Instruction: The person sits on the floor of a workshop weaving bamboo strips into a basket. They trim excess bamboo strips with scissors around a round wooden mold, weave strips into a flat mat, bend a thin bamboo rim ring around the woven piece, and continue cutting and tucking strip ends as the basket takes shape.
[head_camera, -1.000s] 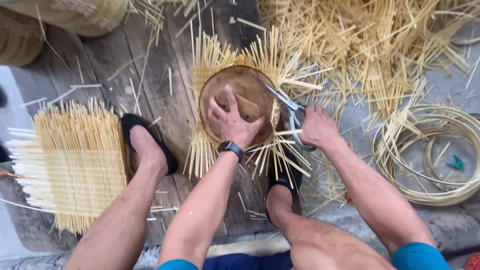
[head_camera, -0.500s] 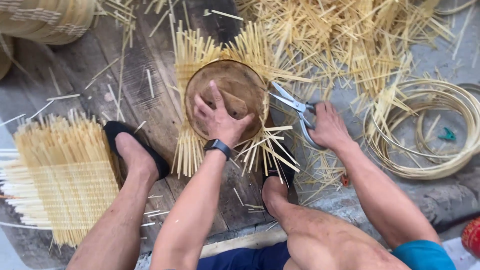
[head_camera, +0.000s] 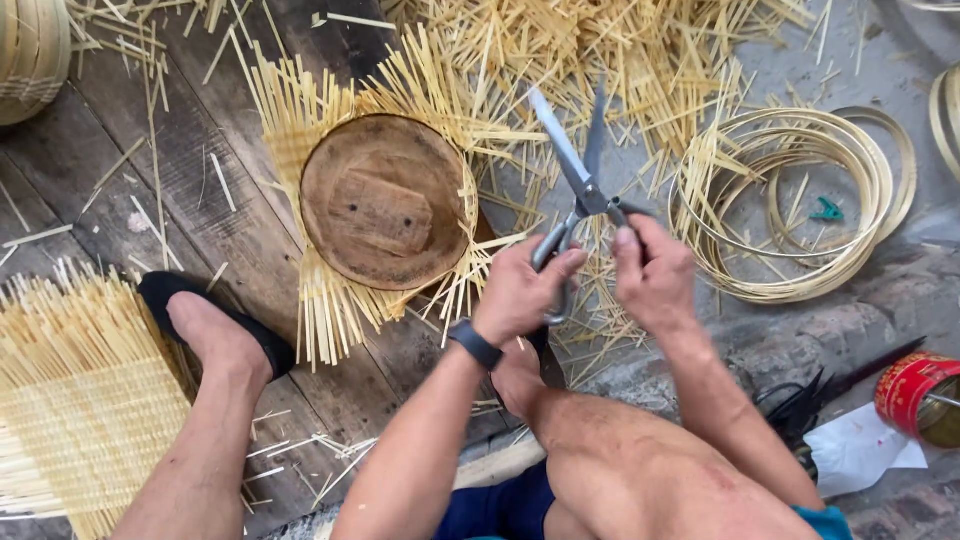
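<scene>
Weathered planks (head_camera: 200, 200) underfoot — left hand (head_camera: 520, 295) and right hand (head_camera: 655, 280), fingers curled, grip steel scissors (head_camera: 575, 175) — blades apart.

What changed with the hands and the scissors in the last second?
The left hand let go of the round wooden disc and took hold of the scissors, which the right hand lifted off the mat, blades open and pointing up. Disc, woven bamboo mat and coiled hoops stayed put.

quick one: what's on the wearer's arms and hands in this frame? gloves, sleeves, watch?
No gloves: the left hand and right hand are bare. A dark wristband or watch circles the left wrist. Both forearms are uncovered; a teal sleeve edge shows at the right upper arm. No rings are visible.
</scene>
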